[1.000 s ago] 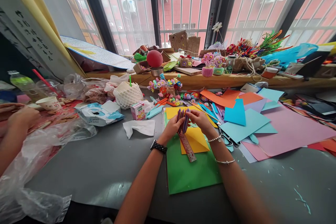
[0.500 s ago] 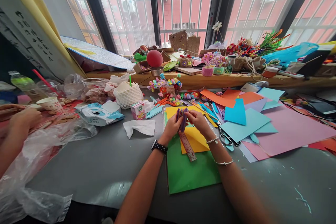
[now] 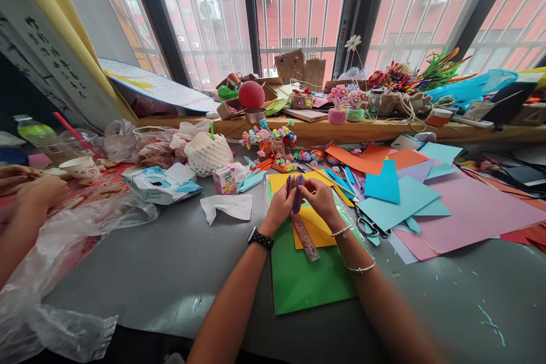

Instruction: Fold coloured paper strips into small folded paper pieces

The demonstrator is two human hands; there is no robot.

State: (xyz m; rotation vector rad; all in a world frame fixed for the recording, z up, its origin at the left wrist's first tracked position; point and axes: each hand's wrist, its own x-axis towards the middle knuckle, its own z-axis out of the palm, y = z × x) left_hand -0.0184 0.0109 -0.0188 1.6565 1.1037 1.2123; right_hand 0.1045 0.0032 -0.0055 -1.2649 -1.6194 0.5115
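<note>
Folded purple paper (image 3: pixel 297 196), with several layers fanned at its top, is held upright above the sheets. My left hand (image 3: pixel 279 205) is closed around its lower left side. On the other side, my right hand (image 3: pixel 322 199) pinches its right edge between thumb and finger. Under my hands a patterned ruler (image 3: pixel 306 242) lies aslant on a yellow sheet (image 3: pixel 322 227). That sheet rests on green paper (image 3: pixel 313 284). Just right of my right forearm are scissors (image 3: pixel 369 226), partly covered by light blue paper (image 3: pixel 403 205).
Orange paper (image 3: pixel 358 158) and a large pink sheet (image 3: pixel 482 207) spread to the right. Left are a tissue (image 3: pixel 228 207), a wet wipe pack (image 3: pixel 160 185), a small pink box (image 3: pixel 224 180) and a netted coconut (image 3: pixel 208 154). Another person's hands (image 3: pixel 40 193) work at far left.
My right hand and forearm have shifted slightly left, and the purple paper has turned a little between my fingers. More of the other person's far hand shows at the left edge.
</note>
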